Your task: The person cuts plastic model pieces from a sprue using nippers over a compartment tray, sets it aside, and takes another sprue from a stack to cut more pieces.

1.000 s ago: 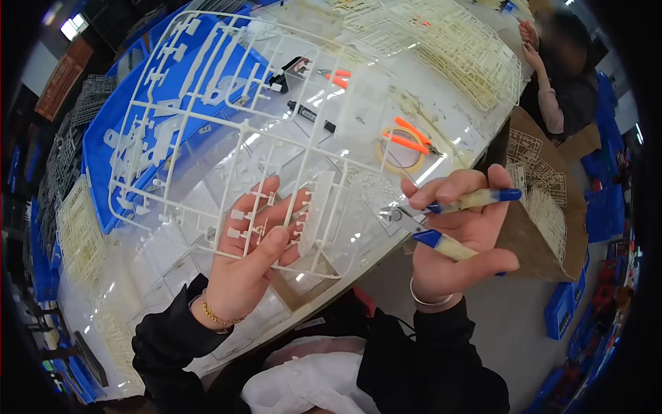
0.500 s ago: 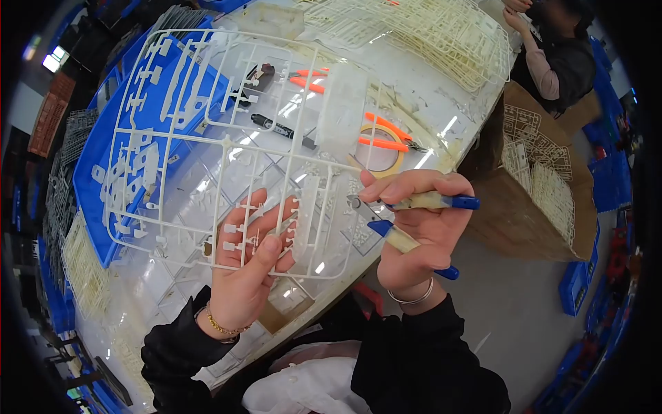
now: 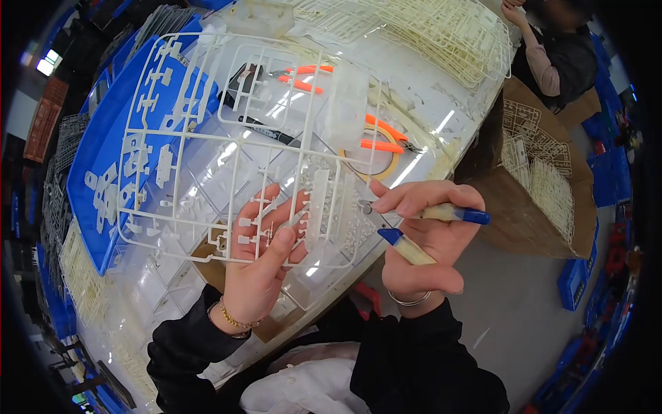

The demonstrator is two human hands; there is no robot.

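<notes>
My left hand holds a large white plastic sprue frame by its lower part, thumb in front and fingers behind the bars. Small white parts hang on the runners around these fingers. In my right hand is a pair of nippers with cream and blue handles spread apart. Their metal jaws point left, near the frame's lower right side; whether they touch it I cannot tell. Behind the frame, a blue tray holds several loose white parts.
Orange-handled pliers lie by a tape roll on the table; another orange-handled pair is farther back. Sprues are stacked at the far edge. A cardboard box of sprues stands right, with another person behind it.
The sprue frame and my left hand have shifted slightly right. My right hand has moved a little right and down with the nippers, and its thumb now covers the end of the lower handle.
</notes>
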